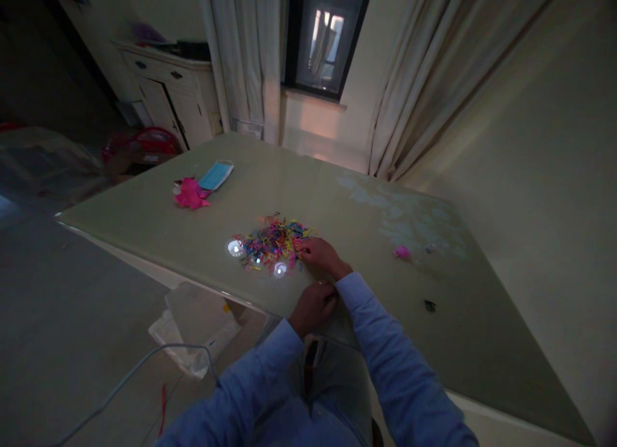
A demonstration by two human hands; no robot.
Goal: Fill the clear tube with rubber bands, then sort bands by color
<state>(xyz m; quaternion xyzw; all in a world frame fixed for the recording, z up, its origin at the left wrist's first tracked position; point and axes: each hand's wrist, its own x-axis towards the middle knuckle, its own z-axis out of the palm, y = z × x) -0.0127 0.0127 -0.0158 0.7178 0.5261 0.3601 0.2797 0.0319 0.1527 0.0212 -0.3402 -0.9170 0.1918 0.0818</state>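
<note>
Pale curtains (248,55) are hung on both sides of a dark-framed window (321,42) at the far wall, and a white cabinet (166,97) is placed to the far left. Most of the scene is taken up by a smooth, pale green table (299,184). A loose pile of small coloured pieces (274,240) is spread on its near middle part, and bright spots of light are reflected at the pile's near and left edges. The pile's right edge is reached by the right hand (324,255), whose fingers are bent inward; whether a piece is gripped cannot be told. The left hand (314,307) is held curled at the near table edge, just below the right one, and what may be inside it cannot be made out. Farther left, a pink crumpled item (191,195) is touched by a blue face mask (216,176). On the right, a small pink piece (402,252) and, nearer, a small dark item (429,306) are seen, well apart from the pile.
</note>
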